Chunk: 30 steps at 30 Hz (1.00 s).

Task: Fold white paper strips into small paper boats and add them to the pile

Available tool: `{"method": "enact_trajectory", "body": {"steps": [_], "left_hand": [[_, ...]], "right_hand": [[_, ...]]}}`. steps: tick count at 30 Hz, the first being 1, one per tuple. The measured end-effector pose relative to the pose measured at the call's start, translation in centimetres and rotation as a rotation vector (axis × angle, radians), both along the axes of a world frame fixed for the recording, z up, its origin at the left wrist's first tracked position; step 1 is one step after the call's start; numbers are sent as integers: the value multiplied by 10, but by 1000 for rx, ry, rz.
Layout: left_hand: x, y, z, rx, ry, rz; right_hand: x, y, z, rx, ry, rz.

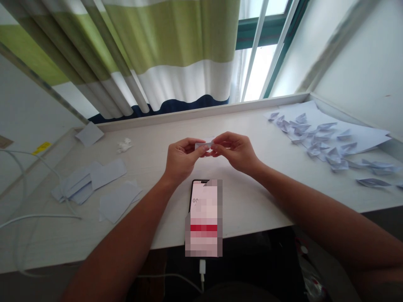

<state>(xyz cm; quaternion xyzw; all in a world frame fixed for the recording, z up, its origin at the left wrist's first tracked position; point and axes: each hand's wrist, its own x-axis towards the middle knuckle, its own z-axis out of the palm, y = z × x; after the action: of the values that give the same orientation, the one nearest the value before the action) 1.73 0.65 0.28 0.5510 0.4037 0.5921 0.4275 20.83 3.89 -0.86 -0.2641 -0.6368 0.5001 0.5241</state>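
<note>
My left hand (181,158) and my right hand (236,151) meet above the middle of the pale desk (252,201). Together they pinch a small folded piece of white paper (204,145), each hand's fingers closed on one end. The paper is held a little above the desk, just beyond a phone (203,209) that lies flat near the front edge. Most of the folded piece is hidden by my fingers.
Several small folded paper boats (317,138) lie on white sheets (362,134) at the right. Cut paper slips (91,180) and a crumpled scrap (124,145) lie at the left. A white cable (31,218) runs along the left; another plugs into the phone. A striped curtain (157,54) hangs behind.
</note>
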Motion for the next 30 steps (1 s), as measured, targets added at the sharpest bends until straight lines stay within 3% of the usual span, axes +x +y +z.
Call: {"method": "enact_trajectory", "body": {"steps": [5,9,21,30], "left_hand": [[-2,0,-2,18,29,-15],[-3,1,-4,30,72,-44],[-9,0,2,-5,131,-126],[-8,3,-3,-38,136,-118]], "right_hand": [[6,2,5,-183,22,167],[9,7,4,-259,19,204],[17,5,5,67,-309,70],[14,4,3,81,-332,121]]}}
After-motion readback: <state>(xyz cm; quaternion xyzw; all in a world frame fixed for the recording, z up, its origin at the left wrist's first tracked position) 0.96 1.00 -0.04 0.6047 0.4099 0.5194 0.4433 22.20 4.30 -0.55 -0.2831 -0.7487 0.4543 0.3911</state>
